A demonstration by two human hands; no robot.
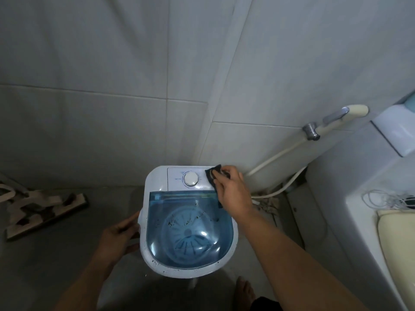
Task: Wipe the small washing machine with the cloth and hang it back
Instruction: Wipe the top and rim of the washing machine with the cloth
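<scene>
Washing machine [188, 218], small and white, standing on the floor [56, 254] in a tiled corner. Blue see-through lid [190, 230] shut over the tub; dark specks on lid and rim. Behind the lid, white dial [191, 178] on the control panel. Just right of the dial, dark cloth [213, 179] pressed to the panel, right hand [232, 190] fingers closed around it. Against the machine's left side, left hand [120, 239], fingers curled on the casing. Further right, spray hose [332, 122] on the wall.
</scene>
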